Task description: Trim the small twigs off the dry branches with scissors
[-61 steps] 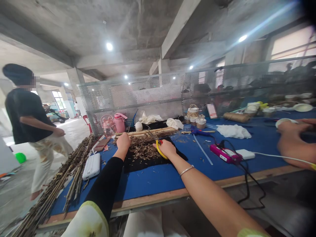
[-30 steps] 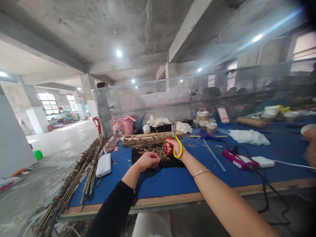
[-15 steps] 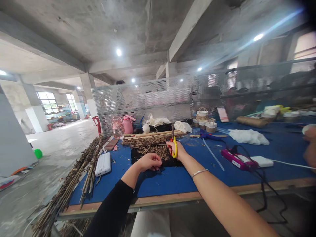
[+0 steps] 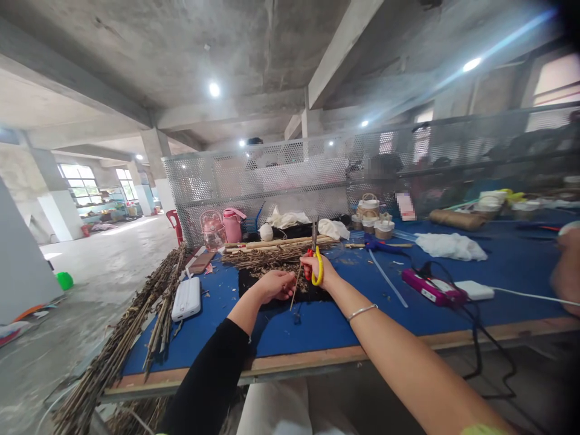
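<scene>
A single head-worn camera gives the view, looking from above the near side of the blue-topped, wooden-edged bench (image 4: 299,341), forward and slightly down. The wearer's pale-trousered lap (image 4: 276,411) lies nearest, and both forearms run in from the near side, so the bare left hand (image 4: 274,286) and bare right hand (image 4: 328,273) sit near the middle, within arm's reach. Farther off, the grey perforated metal screen (image 4: 199,190) faces the lens beyond the bench. The wide field takes in the grey concrete ceiling (image 4: 235,42) overhead, the pale concrete floor (image 4: 113,254) to the left, and a co-worker's blurred arm (image 4: 567,272) at far right.
</scene>
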Motion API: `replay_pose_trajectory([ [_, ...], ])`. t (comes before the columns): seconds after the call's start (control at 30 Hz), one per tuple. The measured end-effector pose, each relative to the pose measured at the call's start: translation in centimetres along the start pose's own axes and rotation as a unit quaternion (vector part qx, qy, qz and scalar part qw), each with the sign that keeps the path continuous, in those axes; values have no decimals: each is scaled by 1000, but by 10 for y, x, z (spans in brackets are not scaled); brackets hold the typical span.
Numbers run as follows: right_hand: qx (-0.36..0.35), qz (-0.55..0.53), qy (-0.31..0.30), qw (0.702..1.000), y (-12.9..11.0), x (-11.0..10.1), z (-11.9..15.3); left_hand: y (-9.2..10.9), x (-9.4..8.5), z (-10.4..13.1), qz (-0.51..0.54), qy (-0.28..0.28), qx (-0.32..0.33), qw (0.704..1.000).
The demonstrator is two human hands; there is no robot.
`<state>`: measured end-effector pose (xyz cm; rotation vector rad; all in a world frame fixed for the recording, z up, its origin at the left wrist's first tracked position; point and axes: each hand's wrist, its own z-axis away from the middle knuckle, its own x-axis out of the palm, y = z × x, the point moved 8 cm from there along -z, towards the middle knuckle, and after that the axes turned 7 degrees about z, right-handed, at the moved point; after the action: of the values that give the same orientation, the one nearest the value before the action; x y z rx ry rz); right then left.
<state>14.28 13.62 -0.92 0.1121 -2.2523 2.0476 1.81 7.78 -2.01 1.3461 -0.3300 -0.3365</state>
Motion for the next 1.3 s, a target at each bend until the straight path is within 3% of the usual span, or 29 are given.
replay_pose_trajectory([
  [0.2,-10,5,-1,1000,-5,0,4,2,9,-9,43,-48,-7,998],
  [0.27,-10,9,0,1000,-5,0,4,0,3,-6,24,-8,14,1000],
  [0.33,-10,13,4,1000,-5,0,4,6,-7,1,-39,68,73,994],
  [0.4,-11,19,14,1000,-5,-2,4,20,-9,13,-121,123,157,972],
  [0.53,-19,37,27,999,-6,-4,3,48,17,33,-303,101,299,899],
  [0.63,-29,54,24,998,-7,-2,3,54,34,38,-425,92,341,833],
  [0.73,-35,71,19,997,-7,-1,4,51,39,35,-467,95,340,811],
  [0.87,-39,88,18,995,-6,-1,3,53,36,38,-432,103,350,825],
  [1.03,-46,100,28,994,-3,-4,0,58,23,43,-328,146,336,871],
  [1.2,-54,94,37,993,-4,-6,-2,37,6,26,-128,152,223,954],
  [1.3,-57,88,27,994,-5,-4,-2,15,-1,15,0,152,117,981],
])
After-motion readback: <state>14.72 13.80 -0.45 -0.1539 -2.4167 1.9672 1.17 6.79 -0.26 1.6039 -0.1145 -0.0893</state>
